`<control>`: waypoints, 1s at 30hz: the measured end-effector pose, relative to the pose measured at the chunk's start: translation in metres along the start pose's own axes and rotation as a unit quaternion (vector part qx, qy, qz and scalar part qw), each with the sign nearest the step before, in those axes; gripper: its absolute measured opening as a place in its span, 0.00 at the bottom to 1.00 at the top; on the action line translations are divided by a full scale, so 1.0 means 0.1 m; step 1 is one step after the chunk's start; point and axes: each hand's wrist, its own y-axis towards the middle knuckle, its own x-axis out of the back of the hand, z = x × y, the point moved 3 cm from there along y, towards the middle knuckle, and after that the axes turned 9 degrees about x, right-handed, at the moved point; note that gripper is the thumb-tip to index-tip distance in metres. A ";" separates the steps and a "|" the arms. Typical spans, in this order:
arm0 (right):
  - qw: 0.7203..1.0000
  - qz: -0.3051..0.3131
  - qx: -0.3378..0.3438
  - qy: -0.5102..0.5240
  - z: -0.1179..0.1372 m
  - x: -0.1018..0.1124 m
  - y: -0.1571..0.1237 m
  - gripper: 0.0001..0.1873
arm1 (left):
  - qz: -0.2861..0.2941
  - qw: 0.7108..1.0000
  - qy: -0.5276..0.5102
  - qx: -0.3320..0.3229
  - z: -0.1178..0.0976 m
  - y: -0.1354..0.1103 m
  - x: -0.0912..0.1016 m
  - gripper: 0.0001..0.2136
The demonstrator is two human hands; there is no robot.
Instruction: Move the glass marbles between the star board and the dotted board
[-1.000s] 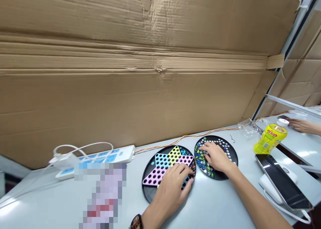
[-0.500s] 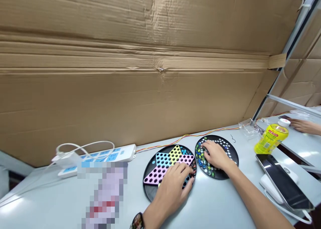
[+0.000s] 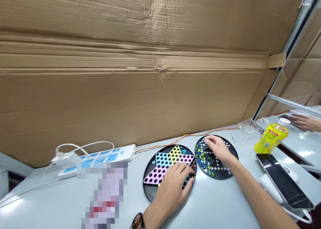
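Note:
My left hand [image 3: 174,182] lies with its fingers spread over the near right side of a round Chinese checkers board [image 3: 160,175]. That board has a pink, blue and yellow star full of holes, and coloured marbles [image 3: 184,151] sit in its black rim. To the right is a black round tray [image 3: 227,174] with white dots and blue, green and yellow glass marbles [image 3: 200,157] gathered along its left side. Above its far left part my right hand [image 3: 218,149] has thumb and fingers pinched together; what they hold, if anything, is too small to make out.
A white power strip [image 3: 127,153] with cables stands left by the cardboard wall [image 3: 125,105]. At right are a yellow drink bottle [image 3: 272,137] and a phone [image 3: 283,180] resting on a white device [image 3: 271,189]. Another person's hand [image 3: 304,122] is at the far right.
My right hand has lifted off the marbles and shifted slightly right, its fingers drawing together into a pinch. More of the dotted tray shows. My left hand has stayed put.

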 end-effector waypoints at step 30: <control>0.917 0.072 -0.018 -0.391 -0.04 -0.21 -0.15 0.11 | -0.006 1.000 0.007 -0.005 -0.01 0.00 0.01 0.06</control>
